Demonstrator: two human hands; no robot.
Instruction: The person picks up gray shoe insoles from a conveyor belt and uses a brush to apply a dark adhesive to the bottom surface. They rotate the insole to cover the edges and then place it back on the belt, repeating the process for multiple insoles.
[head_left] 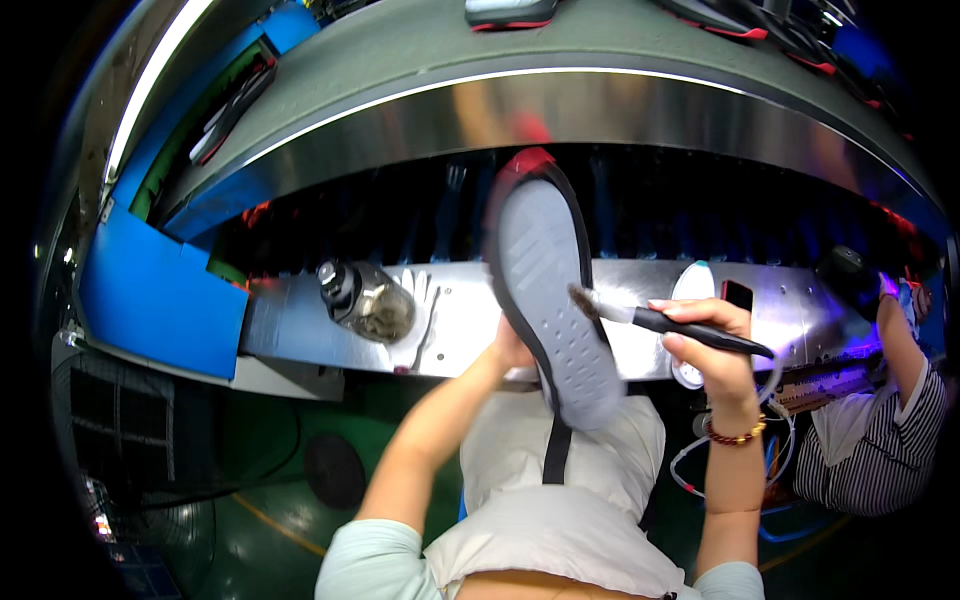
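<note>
A grey shoe sole (545, 260) with a black rim and a red toe is held up lengthwise over the bench, its toe pointing away from me. My left hand (513, 346) grips it from its left edge, the fingers mostly hidden behind it. In my right hand (712, 342) is a brush (690, 328) with a black handle and a pale ferrule, pinched between thumb and fingers. The brush's dark bristles lie over the right edge of the sole, about mid-length; whether they touch it I cannot tell. The sole's edges look slightly blurred.
A metal bench (280, 325) carries a dark-capped bottle (370, 303), a white glove (418, 295), a white oval object (692, 284) and a phone (737, 294). Beyond runs a green conveyor belt (400, 55) with several shoe parts. A co-worker in a striped garment (870, 455) sits at right.
</note>
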